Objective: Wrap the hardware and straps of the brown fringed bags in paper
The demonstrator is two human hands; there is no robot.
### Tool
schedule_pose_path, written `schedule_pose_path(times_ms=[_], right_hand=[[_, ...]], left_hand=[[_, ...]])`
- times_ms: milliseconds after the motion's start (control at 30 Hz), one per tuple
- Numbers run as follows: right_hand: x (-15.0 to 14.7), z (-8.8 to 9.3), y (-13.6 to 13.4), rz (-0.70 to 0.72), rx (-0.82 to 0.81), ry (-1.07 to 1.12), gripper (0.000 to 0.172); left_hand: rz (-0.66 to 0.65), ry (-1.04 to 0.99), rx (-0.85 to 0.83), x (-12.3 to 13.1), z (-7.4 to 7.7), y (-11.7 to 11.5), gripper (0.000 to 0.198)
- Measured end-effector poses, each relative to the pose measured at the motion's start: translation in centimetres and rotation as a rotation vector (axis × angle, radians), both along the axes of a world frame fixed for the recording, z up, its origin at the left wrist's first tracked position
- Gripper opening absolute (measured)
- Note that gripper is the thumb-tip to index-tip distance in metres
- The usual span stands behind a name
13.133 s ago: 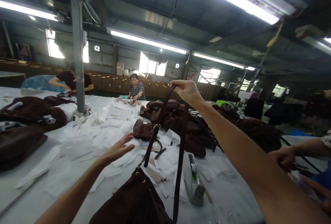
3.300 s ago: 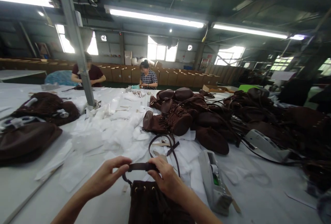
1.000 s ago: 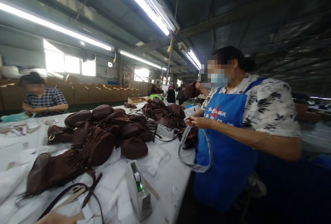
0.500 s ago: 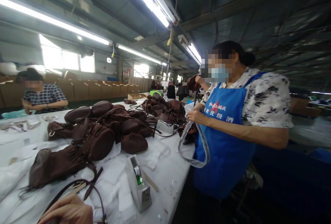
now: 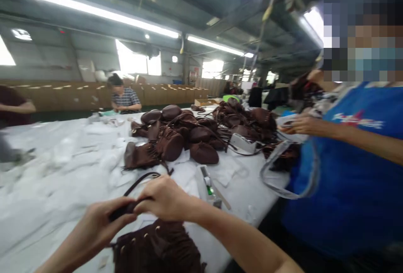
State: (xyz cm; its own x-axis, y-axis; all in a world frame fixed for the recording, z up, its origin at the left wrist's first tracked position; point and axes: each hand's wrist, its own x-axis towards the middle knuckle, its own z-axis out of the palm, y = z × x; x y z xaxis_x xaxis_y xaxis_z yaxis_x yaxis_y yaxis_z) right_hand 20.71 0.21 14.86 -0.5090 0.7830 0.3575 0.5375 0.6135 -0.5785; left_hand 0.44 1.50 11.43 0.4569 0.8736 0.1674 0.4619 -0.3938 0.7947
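A dark brown fringed handbag point(image 5: 154, 250) with metal eyelets lies at the bottom centre, just below my hands. My left hand point(image 5: 100, 220) is closed around a dark brown bag strap point(image 5: 121, 211), thumb below and fingers above. Beside it, my right hand point(image 5: 165, 197) pinches the same strap close to the left fingertips. A thin loop of strap arches up behind both hands. What my right fingertips cover is hidden. Ahead of my hands, a pile of similar brown bags point(image 5: 170, 143) rests on the white table point(image 5: 78, 172).
A tape dispenser point(image 5: 209, 187) stands right of my hands, and a second dispenser point(image 5: 242, 143) sits farther back. At the right, a co-worker in a blue apron point(image 5: 343, 172) holds a wrapped strap loop point(image 5: 291, 193). White sheets cover much of the table. Another person point(image 5: 124, 96) sits across it.
The view has swung left, so the pile and co-worker appear farther right. Only one hand showed at the bottom edge before; now both my hands are together on the strap, with the bag below.
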Motion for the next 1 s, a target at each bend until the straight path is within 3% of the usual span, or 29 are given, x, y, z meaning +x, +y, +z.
schedule_pose_path(times_ms=[67, 167, 300, 467, 600, 700, 800, 900, 1000], right_hand=[[0.6, 0.6, 0.7, -0.049, -0.181, 0.225, 0.012], [1.8, 0.5, 1.6, -0.125, -0.402, 0.553, 0.017], [3.1, -0.2, 2.7, -0.146, -0.591, 0.919, 0.033], [5.6, 0.5, 4.2, -0.204, -0.494, 1.019, 0.037], [6.5, 1.0, 4.3, -0.214, -0.459, 0.977, 0.034], [5.0, 1.5, 4.2, -0.192, -0.438, 0.977, 0.037], [1.8, 3.3, 3.9, -0.157, -0.370, 1.143, 0.036], [-1.5, 5.7, 3.4, 0.036, -0.303, 1.170, 0.039], [-3.3, 6.7, 3.1, 0.294, -0.280, 0.868, 0.049]], left_hand=[[-0.003, 0.106, -0.003, -1.0, 0.9, 0.3, 0.033], [0.027, 0.085, -0.015, -1.8, 1.9, 0.5, 0.033], [0.030, -0.050, -0.151, -2.7, 1.6, 0.8, 0.036], [0.090, -0.205, -0.306, -4.5, 0.2, 1.8, 0.036], [0.080, -0.309, -0.342, -4.9, -0.1, 1.9, 0.030], [0.051, -0.303, -0.332, -4.2, 0.1, 1.7, 0.030], [0.029, -0.130, -0.260, -3.3, 0.2, 1.6, 0.030], [0.009, -0.018, -0.195, -2.9, 0.0, 1.6, 0.025], [0.004, -0.180, -0.208, -3.9, 0.2, 1.3, 0.025]])
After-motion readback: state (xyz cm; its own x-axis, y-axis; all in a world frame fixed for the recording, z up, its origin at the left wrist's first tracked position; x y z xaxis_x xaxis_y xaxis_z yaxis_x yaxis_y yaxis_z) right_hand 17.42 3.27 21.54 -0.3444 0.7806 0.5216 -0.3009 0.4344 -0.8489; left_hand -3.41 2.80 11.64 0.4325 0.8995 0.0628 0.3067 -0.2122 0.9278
